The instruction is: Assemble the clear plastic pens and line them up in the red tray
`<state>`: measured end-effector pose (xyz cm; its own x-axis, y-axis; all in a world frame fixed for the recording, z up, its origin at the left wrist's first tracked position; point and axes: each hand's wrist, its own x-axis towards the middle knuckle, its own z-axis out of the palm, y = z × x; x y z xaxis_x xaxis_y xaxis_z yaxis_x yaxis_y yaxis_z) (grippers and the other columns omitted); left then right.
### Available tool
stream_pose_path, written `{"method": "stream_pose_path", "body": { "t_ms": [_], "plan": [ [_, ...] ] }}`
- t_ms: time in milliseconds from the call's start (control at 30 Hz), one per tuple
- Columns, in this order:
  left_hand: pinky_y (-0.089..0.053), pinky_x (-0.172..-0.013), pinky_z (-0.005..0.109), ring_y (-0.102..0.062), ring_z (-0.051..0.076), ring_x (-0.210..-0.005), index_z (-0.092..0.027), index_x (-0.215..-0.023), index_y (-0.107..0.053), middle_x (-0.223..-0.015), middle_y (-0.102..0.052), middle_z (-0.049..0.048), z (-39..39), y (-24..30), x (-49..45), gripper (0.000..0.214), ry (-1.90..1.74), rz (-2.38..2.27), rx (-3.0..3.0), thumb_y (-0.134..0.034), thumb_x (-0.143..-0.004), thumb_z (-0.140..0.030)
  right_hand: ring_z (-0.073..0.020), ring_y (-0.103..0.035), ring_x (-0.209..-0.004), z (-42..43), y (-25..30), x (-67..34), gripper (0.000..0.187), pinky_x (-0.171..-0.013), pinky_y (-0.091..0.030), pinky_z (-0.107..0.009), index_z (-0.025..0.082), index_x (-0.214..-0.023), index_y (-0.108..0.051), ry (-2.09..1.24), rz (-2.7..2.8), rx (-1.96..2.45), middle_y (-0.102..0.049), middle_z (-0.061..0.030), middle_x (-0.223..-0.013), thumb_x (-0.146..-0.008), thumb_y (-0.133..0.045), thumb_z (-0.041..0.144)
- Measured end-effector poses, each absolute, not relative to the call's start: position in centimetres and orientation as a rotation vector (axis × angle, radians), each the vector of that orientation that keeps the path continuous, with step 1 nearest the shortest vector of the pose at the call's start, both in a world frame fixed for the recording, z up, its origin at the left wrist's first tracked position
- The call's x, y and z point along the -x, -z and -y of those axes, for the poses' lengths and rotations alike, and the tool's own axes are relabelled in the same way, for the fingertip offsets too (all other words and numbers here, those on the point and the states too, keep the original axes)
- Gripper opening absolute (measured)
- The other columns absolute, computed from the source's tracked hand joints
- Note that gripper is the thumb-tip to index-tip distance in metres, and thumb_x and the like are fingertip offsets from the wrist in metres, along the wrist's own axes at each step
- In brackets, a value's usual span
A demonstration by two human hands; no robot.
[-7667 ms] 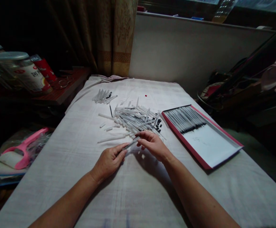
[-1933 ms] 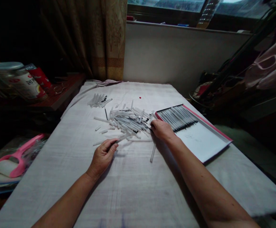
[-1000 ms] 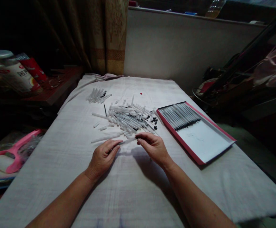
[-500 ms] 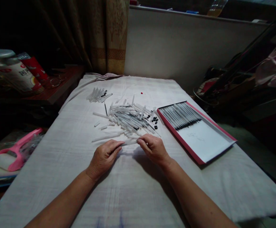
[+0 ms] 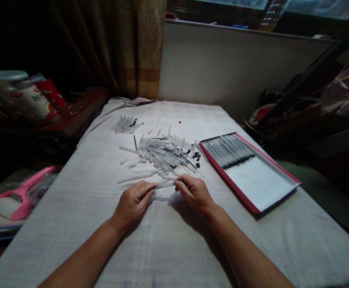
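Between my two hands runs a thin, translucent pen barrel (image 5: 165,185), level above the cloth. My left hand (image 5: 134,200) pinches its left end, and my right hand (image 5: 194,193) pinches its right end; the fingers cover both tips. Just beyond my hands lies a loose pile of pen parts (image 5: 162,152), with clear barrels, caps and dark refills mixed together. Several small black plugs (image 5: 197,155) lie at the pile's right side. To the right, a shallow pink-edged box (image 5: 246,192) holds a row of pens (image 5: 230,150) with black ends.
A smaller heap of clear caps (image 5: 124,124) lies at the back left of the cloth-covered table (image 5: 102,192), and a small red piece (image 5: 179,122) at the back. Jars (image 5: 27,100) stand on a side table at left. A pink-handled item (image 5: 27,192) lies below it.
The view has tilted up slightly, so everything sits a little lower. Both hands keep their pinch on the pen barrel, with hardly any movement between them.
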<state>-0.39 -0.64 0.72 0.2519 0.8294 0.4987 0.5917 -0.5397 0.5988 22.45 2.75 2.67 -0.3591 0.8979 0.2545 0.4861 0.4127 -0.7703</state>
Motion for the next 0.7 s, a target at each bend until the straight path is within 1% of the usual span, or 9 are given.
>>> {"method": "stream_pose_path", "body": {
  "t_ms": [67,167,200,267,367,500,567,633,700],
  "plan": [
    [-0.055,-0.078,0.024,-0.07,0.016,-0.086,-0.021,-0.107,-0.07,-0.093,-0.073,0.0049,0.66,-0.73,0.4,0.022,-1.178,-1.317,-2.236,-0.054,-0.093,-0.023,-0.0127,-0.059,-0.063,-2.81,-2.56,-22.57,0.019,-0.062,-0.044,-0.024,0.021,-0.08,-0.06,-0.807,1.998,1.18,-0.065,-0.0004,-0.069,-0.09,-0.05,0.033],
    [-0.056,-0.076,0.024,-0.07,0.016,-0.085,-0.021,-0.107,-0.07,-0.093,-0.073,0.0048,0.65,-0.81,0.41,0.022,-1.184,-1.323,-2.228,-0.054,-0.093,-0.023,-0.0124,-0.06,-0.064,-2.72,-2.62,-22.75,0.015,-0.059,-0.044,-0.023,0.021,-0.097,-0.059,-0.885,1.961,1.162,-0.067,-0.0011,-0.076,-0.088,-0.054,0.031],
    [-0.056,-0.076,0.024,-0.07,0.016,-0.085,-0.021,-0.107,-0.07,-0.093,-0.073,0.0049,0.64,-0.82,0.41,0.022,-1.185,-1.325,-2.228,-0.054,-0.093,-0.023,-0.012,-0.059,-0.063,-2.67,-2.69,-22.77,0.014,-0.058,-0.044,-0.022,0.02,-0.098,-0.058,-0.904,1.952,1.158,-0.067,-0.001,-0.077,-0.088,-0.054,0.029],
    [-0.056,-0.076,0.024,-0.07,0.016,-0.085,-0.021,-0.106,-0.07,-0.093,-0.073,0.0051,0.61,-0.83,0.41,0.021,-1.18,-1.324,-2.23,-0.054,-0.092,-0.023,-0.0115,-0.059,-0.06,-2.62,-2.85,-22.76,0.009,-0.059,-0.044,-0.023,0.02,-0.09,-0.058,-0.912,1.958,1.155,-0.067,-0.0005,-0.074,-0.088,-0.052,0.027],
    [-0.056,-0.077,0.025,-0.07,0.016,-0.085,-0.021,-0.106,-0.07,-0.093,-0.073,0.0055,0.61,-0.79,0.39,0.021,-1.166,-1.328,-2.223,-0.054,-0.092,-0.023,-0.0116,-0.059,-0.06,-2.66,-2.99,-22.73,0.016,-0.06,-0.045,-0.023,0.02,-0.081,-0.058,-0.874,1.976,1.166,-0.067,-0.0004,-0.07,-0.091,-0.049,0.029],
    [-0.056,-0.076,0.026,-0.07,0.016,-0.084,-0.021,-0.106,-0.07,-0.093,-0.073,0.0057,0.68,-0.73,0.38,0.022,-1.161,-1.342,-2.213,-0.054,-0.092,-0.023,-0.0122,-0.06,-0.062,-2.74,-2.79,-22.86,0.013,-0.058,-0.045,-0.023,0.02,-0.096,-0.06,-0.853,1.983,1.146,-0.068,-0.0013,-0.076,-0.087,-0.055,0.028],
    [-0.056,-0.076,0.026,-0.069,0.016,-0.084,-0.021,-0.106,-0.07,-0.093,-0.073,0.0055,0.68,-0.75,0.38,0.021,-1.163,-1.343,-2.205,-0.054,-0.092,-0.022,-0.0119,-0.06,-0.06,-2.75,-2.64,-22.91,0.011,-0.057,-0.045,-0.023,0.02,-0.092,-0.061,-0.868,1.988,1.136,-0.068,-0.0011,-0.075,-0.088,-0.054,0.027],
    [-0.055,-0.076,0.026,-0.069,0.016,-0.084,-0.021,-0.106,-0.07,-0.093,-0.073,0.0054,0.66,-0.84,0.38,0.021,-1.165,-1.336,-2.202,-0.055,-0.092,-0.022,-0.0117,-0.059,-0.06,-2.77,-2.54,-22.9,0.015,-0.058,-0.045,-0.023,0.02,-0.082,-0.06,-0.874,1.991,1.139,-0.067,-0.0009,-0.071,-0.091,-0.05,0.028],
    [-0.055,-0.076,0.025,-0.07,0.016,-0.083,-0.021,-0.105,-0.071,-0.092,-0.073,0.0055,0.63,-0.96,0.37,0.021,-1.161,-1.333,-2.199,-0.055,-0.092,-0.022,-0.0117,-0.06,-0.061,-2.78,-2.5,-22.84,0.014,-0.06,-0.046,-0.023,0.02,-0.087,-0.06,-0.859,1.98,1.143,-0.067,-0.001,-0.073,-0.09,-0.051,0.029]
  ]
}}
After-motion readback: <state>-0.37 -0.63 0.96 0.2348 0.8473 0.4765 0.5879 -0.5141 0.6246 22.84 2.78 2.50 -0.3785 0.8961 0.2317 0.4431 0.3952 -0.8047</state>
